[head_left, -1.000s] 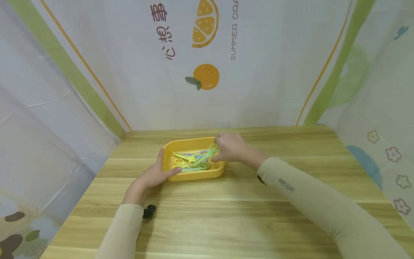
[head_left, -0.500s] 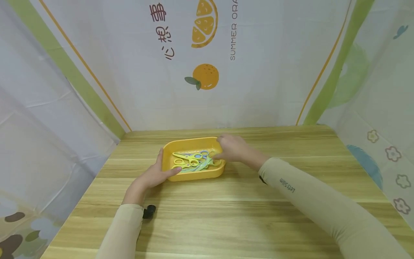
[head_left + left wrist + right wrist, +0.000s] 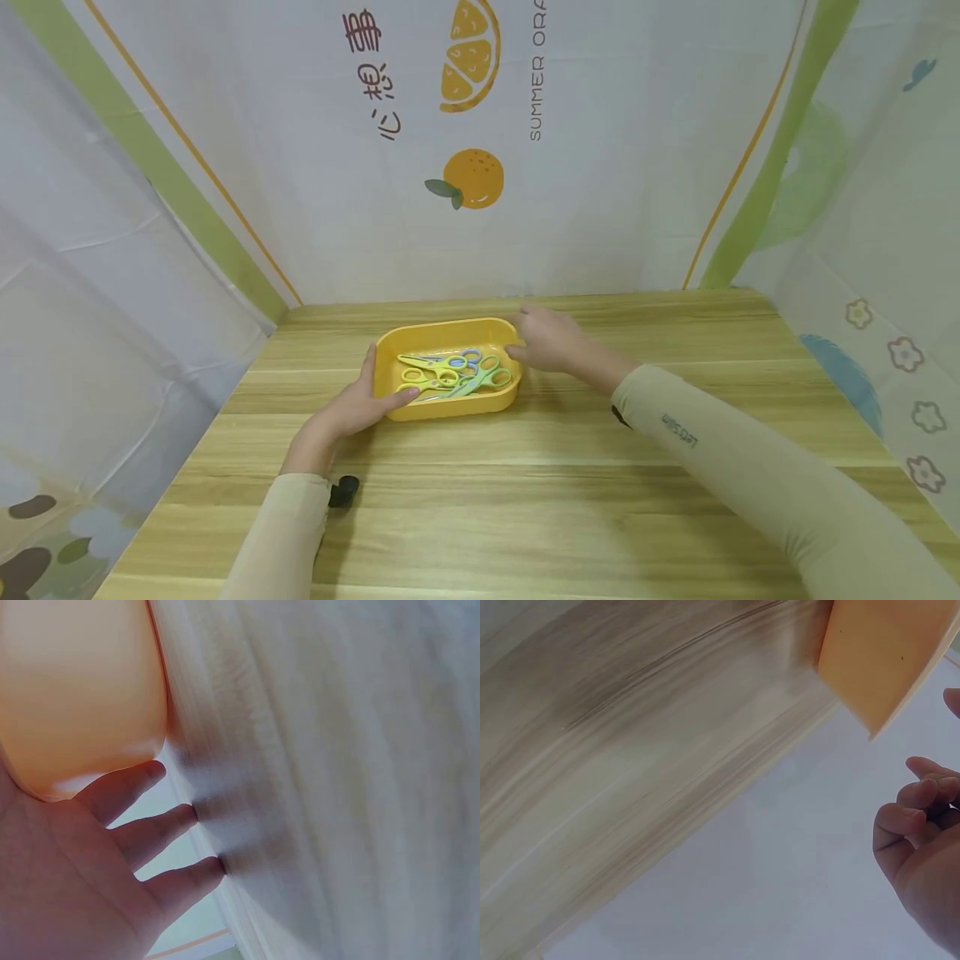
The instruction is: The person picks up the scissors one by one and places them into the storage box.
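Note:
A yellow plastic bin (image 3: 450,407) sits toward the back of the table with several small scissors inside. Light green scissors (image 3: 475,382) lie on top at the right, yellow scissors (image 3: 417,361) at the left, and blue ones partly hidden beneath. At the bin's left front corner, my left hand (image 3: 347,411) holds it, thumb over the front rim and fingers along the outside. In the left wrist view, fingertips (image 3: 214,871) touch the table. My right hand (image 3: 553,340) is just off the bin's right end with nothing in it; the right wrist view shows its fingers loosely bent.
The wood-grain table (image 3: 480,500) extends in front and to both sides of the bin. Behind it hangs a white curtain (image 3: 600,208) with orange prints, and more cloth closes off the left and right sides.
My right hand has lowered the light green scissors into the bin, let go of them and drawn back to the right. My left hand has stayed on the bin.

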A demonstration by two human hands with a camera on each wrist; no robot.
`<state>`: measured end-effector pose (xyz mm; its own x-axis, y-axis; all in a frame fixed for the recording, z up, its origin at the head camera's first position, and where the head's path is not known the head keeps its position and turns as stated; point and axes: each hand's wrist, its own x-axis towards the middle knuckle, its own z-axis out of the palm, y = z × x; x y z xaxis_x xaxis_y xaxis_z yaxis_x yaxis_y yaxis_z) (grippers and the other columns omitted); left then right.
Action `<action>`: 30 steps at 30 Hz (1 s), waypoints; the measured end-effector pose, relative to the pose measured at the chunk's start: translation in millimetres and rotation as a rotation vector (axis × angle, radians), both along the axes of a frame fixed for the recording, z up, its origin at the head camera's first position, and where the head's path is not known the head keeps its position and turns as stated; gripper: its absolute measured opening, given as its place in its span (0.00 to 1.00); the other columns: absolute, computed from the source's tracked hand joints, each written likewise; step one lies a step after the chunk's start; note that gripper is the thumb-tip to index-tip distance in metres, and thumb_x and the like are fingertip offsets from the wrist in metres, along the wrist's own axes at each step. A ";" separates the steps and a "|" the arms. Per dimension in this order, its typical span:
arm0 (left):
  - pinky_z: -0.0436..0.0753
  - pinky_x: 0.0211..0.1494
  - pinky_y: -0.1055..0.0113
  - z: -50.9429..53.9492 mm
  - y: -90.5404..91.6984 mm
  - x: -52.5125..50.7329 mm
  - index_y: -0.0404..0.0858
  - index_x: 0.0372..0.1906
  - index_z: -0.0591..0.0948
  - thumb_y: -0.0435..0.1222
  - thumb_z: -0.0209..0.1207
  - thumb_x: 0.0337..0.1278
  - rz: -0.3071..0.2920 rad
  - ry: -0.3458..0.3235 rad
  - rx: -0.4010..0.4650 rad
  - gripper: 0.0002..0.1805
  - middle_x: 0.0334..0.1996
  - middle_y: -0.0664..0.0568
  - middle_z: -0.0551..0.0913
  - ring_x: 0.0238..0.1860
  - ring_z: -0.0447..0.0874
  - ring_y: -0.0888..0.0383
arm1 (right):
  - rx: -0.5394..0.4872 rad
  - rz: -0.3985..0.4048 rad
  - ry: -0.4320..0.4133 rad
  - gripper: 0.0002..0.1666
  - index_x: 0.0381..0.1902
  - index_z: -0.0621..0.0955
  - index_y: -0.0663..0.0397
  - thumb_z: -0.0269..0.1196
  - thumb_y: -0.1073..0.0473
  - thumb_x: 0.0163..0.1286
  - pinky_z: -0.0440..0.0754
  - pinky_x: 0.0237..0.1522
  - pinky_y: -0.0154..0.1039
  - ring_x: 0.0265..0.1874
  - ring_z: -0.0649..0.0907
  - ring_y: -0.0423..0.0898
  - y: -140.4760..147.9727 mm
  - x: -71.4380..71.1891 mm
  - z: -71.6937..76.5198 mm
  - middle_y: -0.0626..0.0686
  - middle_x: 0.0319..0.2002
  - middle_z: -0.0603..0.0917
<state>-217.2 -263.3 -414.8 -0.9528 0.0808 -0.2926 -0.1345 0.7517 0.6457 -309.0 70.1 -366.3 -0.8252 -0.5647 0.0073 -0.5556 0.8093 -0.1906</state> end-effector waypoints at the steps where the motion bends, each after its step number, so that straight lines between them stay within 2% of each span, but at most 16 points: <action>1: 0.51 0.85 0.31 -0.1 0.1 -0.3 0.46 0.84 0.19 0.73 0.60 0.62 -0.001 0.001 -0.002 0.74 0.86 0.27 0.38 0.84 0.45 0.25 | -0.006 -0.001 -0.003 0.36 0.73 0.77 0.58 0.63 0.42 0.78 0.90 0.52 0.53 0.60 0.85 0.56 1.6 -0.6 -0.3 0.59 0.66 0.82; 4: 0.52 0.85 0.31 -0.4 0.2 -1.4 0.46 0.84 0.19 0.73 0.60 0.62 -0.002 -0.001 -0.008 0.74 0.85 0.27 0.38 0.84 0.45 0.25 | -0.026 -0.002 0.001 0.36 0.73 0.77 0.61 0.63 0.43 0.77 0.87 0.61 0.57 0.68 0.83 0.60 5.9 -2.9 -1.3 0.61 0.71 0.80; 8: 0.54 0.84 0.31 -0.4 -0.4 -4.7 0.45 0.84 0.19 0.74 0.59 0.61 -0.019 0.002 -0.030 0.74 0.85 0.25 0.40 0.83 0.49 0.25 | -0.028 -0.011 0.017 0.37 0.72 0.77 0.63 0.63 0.43 0.77 0.84 0.67 0.58 0.71 0.81 0.61 12.3 -3.5 0.9 0.61 0.72 0.79; 12: 0.57 0.84 0.31 -0.5 -3.5 -8.0 0.42 0.84 0.19 0.74 0.58 0.63 -0.045 0.012 -0.055 0.74 0.84 0.23 0.43 0.82 0.52 0.24 | -0.029 -0.012 0.030 0.38 0.72 0.76 0.64 0.64 0.42 0.77 0.84 0.66 0.58 0.69 0.82 0.61 20.2 -1.6 6.7 0.62 0.72 0.80; 18: 0.56 0.84 0.31 0.5 -10.0 -8.2 0.39 0.83 0.19 0.72 0.58 0.65 -0.069 0.009 -0.065 0.73 0.84 0.22 0.41 0.83 0.51 0.24 | -0.014 -0.016 0.030 0.39 0.73 0.76 0.63 0.64 0.41 0.77 0.89 0.56 0.56 0.66 0.84 0.62 42.9 2.3 16.5 0.63 0.72 0.79; 22: 0.54 0.84 0.30 2.5 -14.0 -7.8 0.37 0.84 0.21 0.69 0.59 0.67 -0.085 0.008 -0.066 0.72 0.84 0.24 0.38 0.83 0.48 0.23 | -0.007 -0.034 0.021 0.39 0.74 0.75 0.63 0.64 0.41 0.77 0.86 0.61 0.59 0.67 0.83 0.63 62.4 3.9 21.0 0.64 0.72 0.79; 24: 0.51 0.84 0.30 4.1 -15.4 -8.0 0.35 0.84 0.22 0.68 0.59 0.68 -0.093 0.031 -0.072 0.71 0.85 0.25 0.35 0.84 0.43 0.24 | -0.008 -0.038 0.015 0.39 0.74 0.75 0.64 0.64 0.42 0.78 0.83 0.66 0.61 0.68 0.82 0.65 71.8 4.1 22.0 0.65 0.72 0.79; 26: 0.48 0.84 0.29 7.1 -14.7 -8.9 0.32 0.84 0.26 0.68 0.58 0.69 -0.100 0.071 -0.097 0.70 0.85 0.25 0.34 0.84 0.38 0.24 | -0.018 -0.051 -0.002 0.38 0.74 0.75 0.64 0.64 0.42 0.79 0.82 0.66 0.62 0.67 0.82 0.65 80.9 4.0 22.5 0.66 0.72 0.78; 30: 0.41 0.81 0.21 18.2 -5.6 -11.1 0.33 0.86 0.33 0.72 0.52 0.69 -0.091 0.153 -0.203 0.66 0.86 0.28 0.35 0.85 0.32 0.24 | -0.062 -0.081 -0.059 0.39 0.74 0.74 0.64 0.62 0.41 0.80 0.84 0.60 0.61 0.61 0.85 0.64 96.9 5.4 25.3 0.67 0.70 0.76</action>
<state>-228.2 -268.9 -396.6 -0.9787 0.1225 -0.1650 0.0269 0.8726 0.4877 -303.6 167.0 -341.0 -0.8684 -0.4958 -0.0098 -0.4747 0.8368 -0.2727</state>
